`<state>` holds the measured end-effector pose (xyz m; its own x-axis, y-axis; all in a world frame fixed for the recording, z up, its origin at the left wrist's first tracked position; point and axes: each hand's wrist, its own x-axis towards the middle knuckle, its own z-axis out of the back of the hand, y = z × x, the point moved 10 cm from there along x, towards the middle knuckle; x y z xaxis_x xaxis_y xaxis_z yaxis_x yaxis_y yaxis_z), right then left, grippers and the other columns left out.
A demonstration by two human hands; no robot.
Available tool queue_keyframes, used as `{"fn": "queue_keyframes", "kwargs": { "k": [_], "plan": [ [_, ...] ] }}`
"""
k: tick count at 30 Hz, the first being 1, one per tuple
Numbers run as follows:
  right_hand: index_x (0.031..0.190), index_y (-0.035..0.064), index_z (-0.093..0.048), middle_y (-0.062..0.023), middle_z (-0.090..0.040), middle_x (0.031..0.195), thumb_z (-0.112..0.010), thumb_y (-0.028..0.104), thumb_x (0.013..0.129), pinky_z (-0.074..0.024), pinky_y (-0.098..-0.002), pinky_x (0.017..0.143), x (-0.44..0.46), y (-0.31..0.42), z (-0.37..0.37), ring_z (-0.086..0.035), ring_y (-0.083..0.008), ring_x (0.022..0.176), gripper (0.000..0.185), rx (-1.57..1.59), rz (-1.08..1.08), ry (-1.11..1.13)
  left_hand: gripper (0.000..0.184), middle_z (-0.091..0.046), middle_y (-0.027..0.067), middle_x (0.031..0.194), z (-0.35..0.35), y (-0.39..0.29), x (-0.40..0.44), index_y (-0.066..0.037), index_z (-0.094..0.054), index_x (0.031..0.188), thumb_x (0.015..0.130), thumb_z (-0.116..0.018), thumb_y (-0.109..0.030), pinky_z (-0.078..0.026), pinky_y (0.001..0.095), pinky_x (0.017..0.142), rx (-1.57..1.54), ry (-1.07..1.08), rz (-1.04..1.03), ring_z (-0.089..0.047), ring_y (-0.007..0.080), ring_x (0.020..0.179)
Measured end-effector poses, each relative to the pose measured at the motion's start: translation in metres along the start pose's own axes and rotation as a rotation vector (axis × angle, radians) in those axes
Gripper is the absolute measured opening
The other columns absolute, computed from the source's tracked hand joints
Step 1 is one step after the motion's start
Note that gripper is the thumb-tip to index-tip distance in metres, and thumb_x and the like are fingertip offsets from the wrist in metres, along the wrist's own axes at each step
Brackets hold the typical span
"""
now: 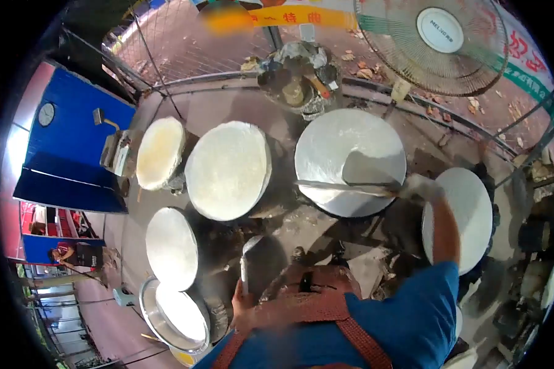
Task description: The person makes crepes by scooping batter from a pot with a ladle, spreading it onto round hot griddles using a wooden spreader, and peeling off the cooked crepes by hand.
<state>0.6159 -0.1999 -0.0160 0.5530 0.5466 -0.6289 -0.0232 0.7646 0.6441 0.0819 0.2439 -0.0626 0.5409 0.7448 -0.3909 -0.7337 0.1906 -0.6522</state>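
My right hand (420,187), seemingly gloved, is closed around the handle end of a long flat spreader (338,185). The spreader lies across a round griddle (375,126) coated with a thin white layer, and a dark shadow falls beside it. Close to my body, my left hand (242,301) grips the handle of a ladle (245,270), whose bowl points forward. To the left of that hand stands a metal basin (146,310) containing white batter (181,313).
More round griddles with pale sheets surround me: one at the right (465,215), others at the left (228,172). A large fan (440,31) hangs at top right. Foil-wrapped clutter (298,77) sits ahead by a wire fence. A person (64,253) is far left.
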Motion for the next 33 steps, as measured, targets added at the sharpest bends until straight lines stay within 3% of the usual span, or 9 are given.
{"fn": "queue_keyframes", "kwargs": {
  "k": [2, 4, 9, 10, 17, 20, 24, 26, 33],
  "plan": [
    [0.058, 0.0062, -0.061, 0.0012, -0.041, 0.044, -0.065, 0.033, 0.075, -0.0246, -0.0266, 0.035, -0.107, -0.049, -0.012, -0.035, -0.0085, 0.035, 0.032, 0.102, -0.424, -0.159, 0.055, -0.062, 0.0118, 0.104, -0.004, 0.081, 0.02, -0.009, -0.044, 0.129, 0.076, -0.058, -0.009, -0.048, 0.0282, 0.072, -0.06, 0.037, 0.075, -0.06, 0.0159, 0.084],
    [0.071, 0.0073, -0.067, -0.0003, -0.046, 0.047, -0.061, 0.021, 0.075, -0.027, -0.0267, 0.034, -0.197, -0.117, -0.049, -0.038, -0.0089, 0.034, 0.016, 0.233, -0.536, -0.243, 0.057, -0.062, 0.0086, 0.1, 0.015, 0.018, 0.02, -0.007, -0.043, 0.13, 0.075, -0.059, -0.006, -0.048, 0.0277, 0.07, 0.11, 0.04, -0.111, -0.058, 0.0147, 0.08],
    [0.105, 0.0016, -0.06, -0.0053, -0.063, 0.076, -0.061, 0.021, 0.076, -0.0428, -0.0265, 0.049, -0.233, -0.088, -0.233, -0.057, -0.0141, 0.056, 0.035, 1.021, -0.258, -0.787, 0.06, -0.056, 0.0049, 0.103, 0.016, 0.058, 0.062, -0.006, -0.038, 0.133, 0.076, -0.054, 0.003, -0.046, 0.0266, 0.072, -0.19, 0.368, -0.212, -0.054, 0.0153, 0.082],
    [0.108, 0.0039, -0.059, -0.0062, -0.063, 0.077, -0.061, 0.023, 0.077, -0.0435, -0.0281, 0.05, -0.199, -0.06, -0.266, -0.057, -0.0157, 0.057, 0.036, 1.031, -0.215, -0.858, 0.059, -0.053, 0.0001, 0.091, 0.024, 0.044, 0.045, -0.006, -0.038, 0.133, 0.077, -0.055, 0.002, -0.043, 0.0238, 0.061, -0.45, 0.472, 0.19, -0.049, 0.01, 0.072],
    [0.125, 0.0195, -0.048, -0.0123, -0.062, 0.079, -0.059, 0.034, 0.081, -0.0486, -0.0395, 0.054, -0.064, 0.096, -0.332, -0.059, -0.0275, 0.059, 0.047, -0.368, -0.252, -1.032, 0.064, -0.049, -0.0031, 0.074, 0.092, 0.033, 0.037, -0.007, -0.036, 0.135, 0.074, -0.053, 0.0, -0.037, 0.021, 0.049, -0.27, 0.49, -0.132, -0.043, 0.005, 0.059],
    [0.122, 0.0322, -0.05, -0.0174, -0.059, 0.074, -0.056, 0.036, 0.084, -0.0483, -0.0448, 0.055, -0.125, 0.047, -0.321, -0.061, -0.0355, 0.068, 0.039, -0.218, -0.415, -1.068, 0.069, -0.047, -0.0036, 0.073, 0.106, 0.033, 0.026, -0.008, -0.031, 0.138, 0.075, -0.055, 0.002, -0.037, 0.0206, 0.05, -0.314, 0.496, -0.209, -0.042, 0.005, 0.057],
    [0.106, 0.0172, -0.064, -0.0158, -0.064, 0.085, -0.056, 0.03, 0.082, -0.0491, -0.0414, 0.066, -0.086, 0.068, -0.323, -0.062, -0.0334, 0.074, 0.028, 0.571, -0.069, -1.264, 0.069, -0.044, -0.0012, 0.06, 0.1, 0.055, 0.002, -0.017, -0.031, 0.138, 0.075, -0.053, 0.002, -0.034, 0.0243, 0.037, -0.552, 0.585, 0.115, -0.041, 0.009, 0.044],
    [0.102, 0.0141, -0.065, -0.0139, -0.065, 0.091, -0.056, 0.029, 0.082, -0.0488, -0.039, 0.071, -0.069, 0.145, -0.316, -0.062, -0.0326, 0.079, 0.027, -0.005, -0.021, -1.23, 0.064, -0.041, -0.0006, 0.056, 0.096, 0.039, -0.014, -0.02, -0.033, 0.136, 0.078, -0.053, -0.003, -0.031, 0.0244, 0.032, -0.582, 0.625, 0.184, -0.038, 0.0101, 0.039],
    [0.094, 0.0107, -0.065, -0.0167, -0.064, 0.076, -0.053, 0.039, 0.083, -0.0477, -0.0422, 0.063, -0.138, 0.047, -0.285, -0.062, -0.0339, 0.072, 0.032, 0.18, -0.353, -1.154, 0.07, -0.038, 0.0021, 0.057, 0.086, 0.042, -0.018, -0.033, -0.024, 0.139, 0.08, -0.046, -0.002, -0.033, 0.026, 0.034, -0.735, 0.751, 0.227, -0.039, 0.0122, 0.041]
  ]
}}
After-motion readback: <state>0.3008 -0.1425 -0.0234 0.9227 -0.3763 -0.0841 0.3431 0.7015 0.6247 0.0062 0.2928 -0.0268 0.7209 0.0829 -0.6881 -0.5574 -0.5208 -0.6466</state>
